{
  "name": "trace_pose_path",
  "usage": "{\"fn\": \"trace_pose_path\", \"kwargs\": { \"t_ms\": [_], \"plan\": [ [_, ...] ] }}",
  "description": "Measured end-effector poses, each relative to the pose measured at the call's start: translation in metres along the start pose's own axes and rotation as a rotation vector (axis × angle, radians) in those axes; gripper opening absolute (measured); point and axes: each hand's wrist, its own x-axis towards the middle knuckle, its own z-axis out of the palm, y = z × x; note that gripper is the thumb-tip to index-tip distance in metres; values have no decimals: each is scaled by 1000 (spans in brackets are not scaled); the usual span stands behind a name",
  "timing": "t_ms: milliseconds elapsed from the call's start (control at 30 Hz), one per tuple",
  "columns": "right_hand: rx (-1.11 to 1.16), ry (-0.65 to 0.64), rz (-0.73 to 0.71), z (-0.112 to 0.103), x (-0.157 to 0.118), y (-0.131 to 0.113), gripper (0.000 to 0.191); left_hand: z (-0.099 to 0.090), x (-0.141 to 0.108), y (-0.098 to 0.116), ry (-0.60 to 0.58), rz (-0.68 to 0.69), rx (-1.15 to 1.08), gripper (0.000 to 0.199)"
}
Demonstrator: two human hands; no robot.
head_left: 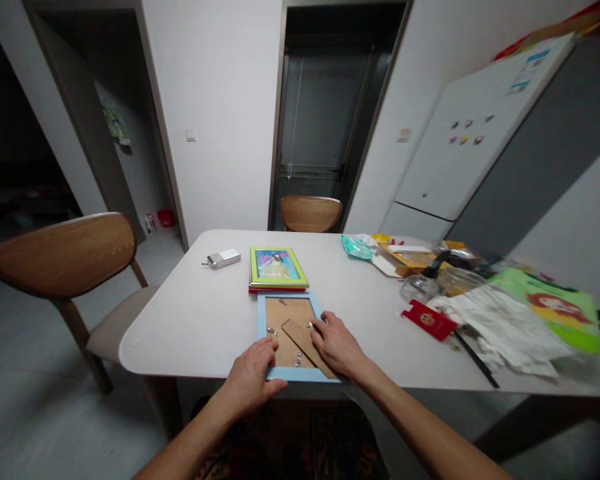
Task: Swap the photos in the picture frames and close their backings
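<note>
A light blue picture frame lies face down at the table's near edge, its brown backing board and hinged stand facing up. Small metal clips sit around the backing. My left hand grips the frame's lower left corner, fingers bent by the left clip and thumb along the bottom border. On the right border rests my right hand, its fingertips curled at the right clip and partly hiding it. Just beyond the blue frame, a green picture frame lies face up on a red one.
A small silver device sits at the left of the white table. Crowding the right side are a red card, white cloth, a green printed bag and packaging. Wooden chairs stand at left and beyond the table.
</note>
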Motion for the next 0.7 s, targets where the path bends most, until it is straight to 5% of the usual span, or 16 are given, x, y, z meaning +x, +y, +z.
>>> {"fn": "trace_pose_path", "kwargs": {
  "t_ms": [700],
  "plan": [
    [-37,4,-48,-2,1,-2,29,3,-2,-3,31,-6,-34,27]
  ]
}}
